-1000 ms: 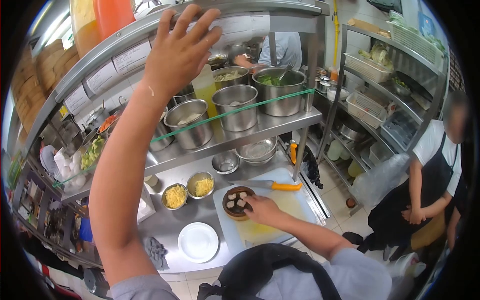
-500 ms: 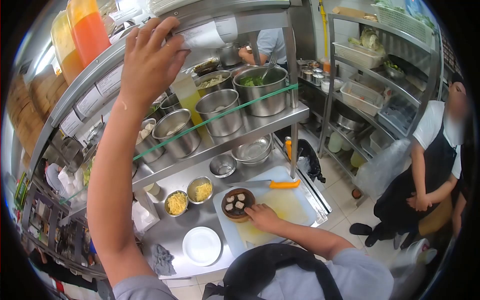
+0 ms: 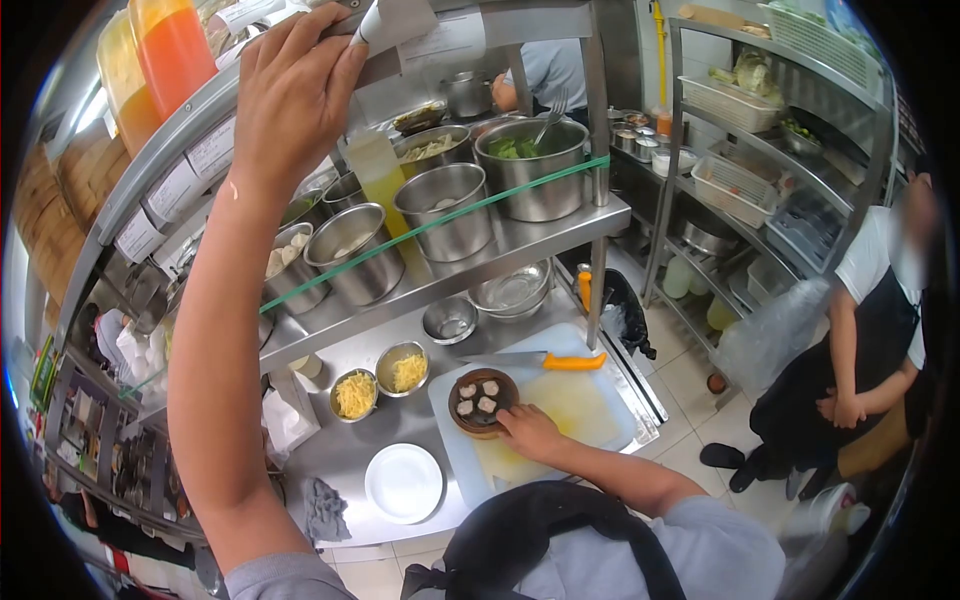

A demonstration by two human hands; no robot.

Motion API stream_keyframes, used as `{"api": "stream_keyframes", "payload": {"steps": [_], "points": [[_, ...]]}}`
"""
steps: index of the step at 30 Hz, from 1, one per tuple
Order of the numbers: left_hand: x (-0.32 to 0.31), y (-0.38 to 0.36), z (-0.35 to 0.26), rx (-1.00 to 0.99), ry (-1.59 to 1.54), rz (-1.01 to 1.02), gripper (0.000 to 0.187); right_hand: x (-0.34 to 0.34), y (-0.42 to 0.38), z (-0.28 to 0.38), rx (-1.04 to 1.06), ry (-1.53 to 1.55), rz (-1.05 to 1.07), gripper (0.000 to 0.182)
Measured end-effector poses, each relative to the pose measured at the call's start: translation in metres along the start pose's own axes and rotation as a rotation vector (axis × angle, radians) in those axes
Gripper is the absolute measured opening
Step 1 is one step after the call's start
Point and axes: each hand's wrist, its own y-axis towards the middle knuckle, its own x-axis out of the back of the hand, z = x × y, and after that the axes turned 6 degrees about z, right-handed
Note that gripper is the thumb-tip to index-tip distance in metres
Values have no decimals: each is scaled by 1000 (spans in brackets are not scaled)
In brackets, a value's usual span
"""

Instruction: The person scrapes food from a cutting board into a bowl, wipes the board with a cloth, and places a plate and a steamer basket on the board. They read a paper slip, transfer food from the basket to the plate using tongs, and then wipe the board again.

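Observation:
My left hand point(image 3: 300, 95) is raised to the upper rail, its fingers closed on a white paper slip point(image 3: 385, 25) hanging there. Down on the cutting board point(image 3: 590, 425), my right hand point(image 3: 530, 432) touches the right edge of a round brown steamer basket point(image 3: 463, 415), fingers bent against its rim. Several small pale dumplings point(image 3: 487, 404) sit on the basket's dark base. An orange-handled knife point(image 3: 572, 362) lies behind the basket. To the left are two metal bowls of shredded yellow food point(image 3: 355, 395) and a white plate point(image 3: 403, 484).
Metal pots point(image 3: 441, 212) line the shelf above the counter, behind a green-edged glass strip point(image 3: 480, 203). A grey cloth point(image 3: 325, 510) lies near the front edge. A person in a dark apron point(image 3: 835, 370) stands at the right, and another person's arm point(image 3: 507, 92) shows beyond the shelf.
My left hand has pulled the paper slip, which now curls upward at its edge. The view has shifted slightly. My right hand remains at the basket.

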Motion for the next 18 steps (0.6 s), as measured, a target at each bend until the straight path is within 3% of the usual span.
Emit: {"api": "stream_keyframes", "payload": {"steps": [5,9,14,16,18], "points": [[1,-1,1,0,-12,10,27,-1,-1,-8,61,44,-16,28],[3,-3,3,-19,-34,27,27,25,-10,5,12,107,81,25],[12,-5,-2,-34,-66,22,26,70,-39,26,29,93,41,22],[30,0,-13,53,-155,215,34,87,-55,33,41,96,12,21],[25,-1,-10,29,-117,214,35,94,-66,30,36,42,54,20]]}}
